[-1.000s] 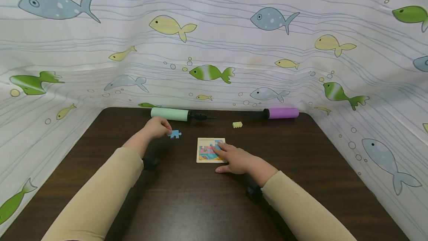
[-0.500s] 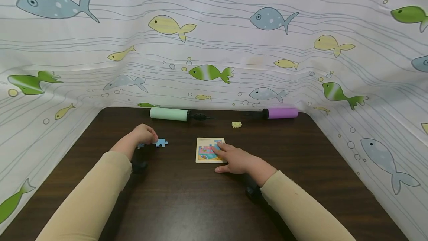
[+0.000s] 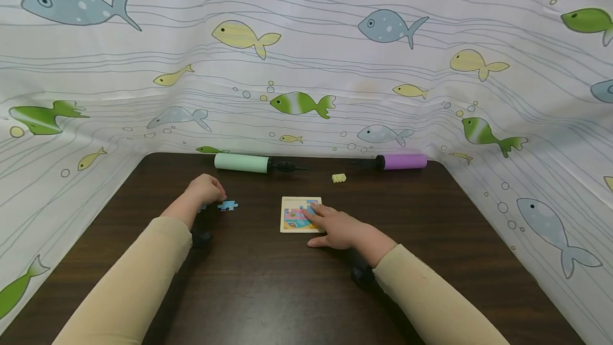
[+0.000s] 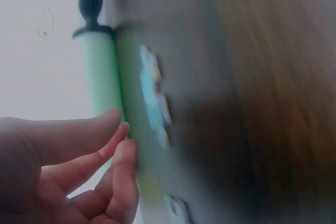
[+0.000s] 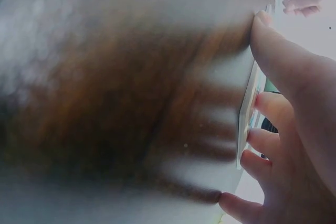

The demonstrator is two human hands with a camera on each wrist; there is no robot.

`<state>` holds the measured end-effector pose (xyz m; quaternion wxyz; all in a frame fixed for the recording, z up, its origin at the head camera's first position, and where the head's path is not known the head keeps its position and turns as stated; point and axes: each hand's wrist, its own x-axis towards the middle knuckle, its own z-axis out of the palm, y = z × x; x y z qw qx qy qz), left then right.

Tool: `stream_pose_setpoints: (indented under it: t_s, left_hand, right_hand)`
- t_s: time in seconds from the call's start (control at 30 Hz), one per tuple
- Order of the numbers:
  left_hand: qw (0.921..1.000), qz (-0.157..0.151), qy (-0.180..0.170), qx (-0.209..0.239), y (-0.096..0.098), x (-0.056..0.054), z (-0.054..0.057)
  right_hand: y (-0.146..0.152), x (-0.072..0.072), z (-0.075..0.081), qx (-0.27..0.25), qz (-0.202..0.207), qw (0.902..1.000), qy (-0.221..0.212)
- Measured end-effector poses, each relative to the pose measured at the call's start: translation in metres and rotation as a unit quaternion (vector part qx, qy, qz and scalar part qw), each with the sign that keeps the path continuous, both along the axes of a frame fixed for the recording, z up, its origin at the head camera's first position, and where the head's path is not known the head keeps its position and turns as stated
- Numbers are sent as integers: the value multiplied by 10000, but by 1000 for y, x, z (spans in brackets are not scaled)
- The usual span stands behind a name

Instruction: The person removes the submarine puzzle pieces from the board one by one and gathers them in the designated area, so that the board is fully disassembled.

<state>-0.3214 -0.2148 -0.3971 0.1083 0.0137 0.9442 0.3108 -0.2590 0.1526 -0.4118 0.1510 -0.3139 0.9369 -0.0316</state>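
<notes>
While my cream sleeves [image 3: 131, 281] cross the near part of the desk [image 3: 268, 292], a black device [image 3: 362, 276] sits under each wrist. My right hand [image 3: 337, 229]: palm down, fingers spread, some tips on the right side of the puzzle board [image 3: 291, 202], hiding part of its pink and blue picture. Thumb is just off the board's near right corner, little finger is off the board too. Board lies flat around the desk's mid-width, closer to the far edge; pale wood shows along the far side of its tray.

Blue puzzle piece [image 3: 228, 205] lies between the board and the desk's left edge. Second blue piece [image 3: 203, 208] is beside it on the left, partly hidden by me. My left hand [image 3: 205, 189] is right over there: fingers loosely curled, thumb tip near the index tip, holding nothing. Left wrist view has the first piece clear of my fingertips.

Yellow brick [image 3: 339, 178] sits toward the far edge. Along that edge: mint tube [image 3: 241, 163] left of middle, purple tube [image 3: 404, 162] near the far right corner, black ends facing each other. Fish-print sheet [image 3: 306, 63] rises behind.
</notes>
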Motion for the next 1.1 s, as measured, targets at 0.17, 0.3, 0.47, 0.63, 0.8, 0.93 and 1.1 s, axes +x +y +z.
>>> stream_pose_setpoints:
  t_s: [0.17,0.3,0.47,0.63,0.8,0.93,1.1]
  left_hand:
    - [9998,-68,178,-52,26,0,7]
    - [9993,-205,295,63,54,-1,7]
    - [9987,-293,398,117,99,2,4]
    - [9982,-452,364,117,138,3,-2]
    - [9977,-584,312,174,168,0,-7]
    - [9978,-626,85,216,185,0,-12]
    - [9980,-628,-56,38,196,4,-12]
  right_hand:
    - [0,0,0,6,-4,10000,10]
    - [0,-1,-2,16,-14,10000,0]
    - [0,-2,-3,37,-14,10000,-8]
    - [0,-2,-1,-4,9,10000,-72]
    - [1,-2,-1,-8,42,10000,-84]
    - [2,-2,-2,-83,114,9999,-46]
    - [3,-1,-1,-138,149,9998,9]
